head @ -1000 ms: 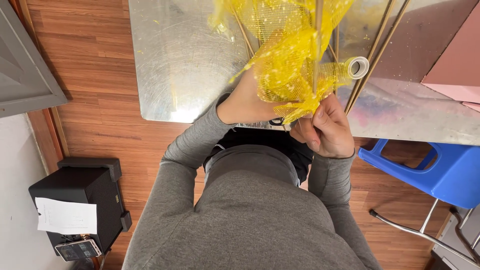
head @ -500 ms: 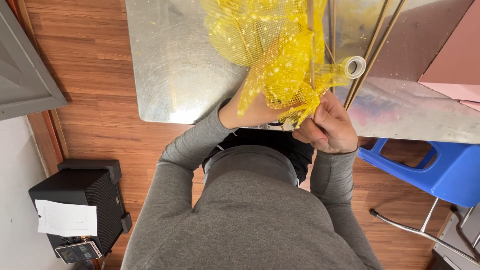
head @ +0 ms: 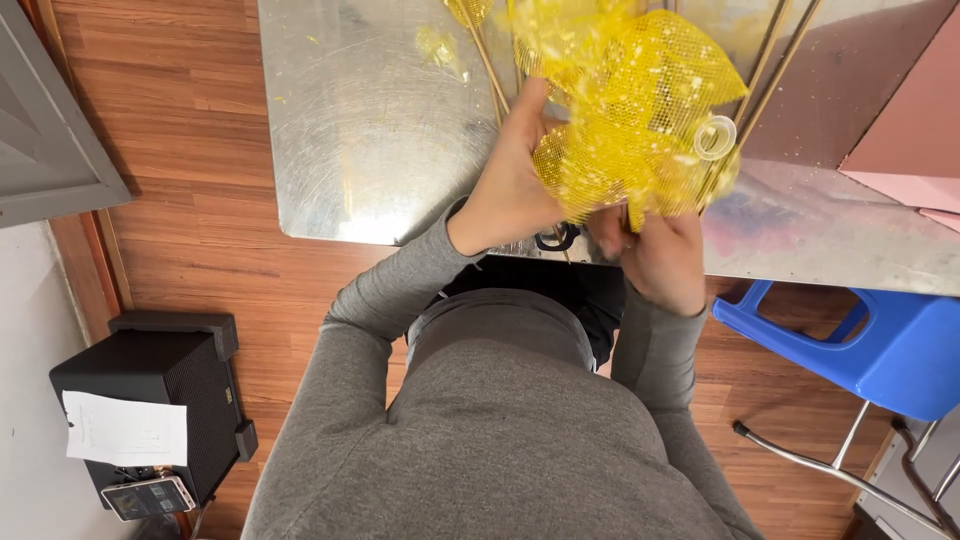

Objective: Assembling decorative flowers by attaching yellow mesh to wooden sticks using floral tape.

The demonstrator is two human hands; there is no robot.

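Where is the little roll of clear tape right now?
In the head view, the roll of tape sits at the right edge of the yellow mesh, above the right hand and over the metal table.

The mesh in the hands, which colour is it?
Yellow mesh, seen in the head view.

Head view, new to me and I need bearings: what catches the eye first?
Bright yellow mesh, bunched above the metal table at top centre, gripped by the left hand and right hand. A clear tape roll sits against it, and a blue stool stands right.
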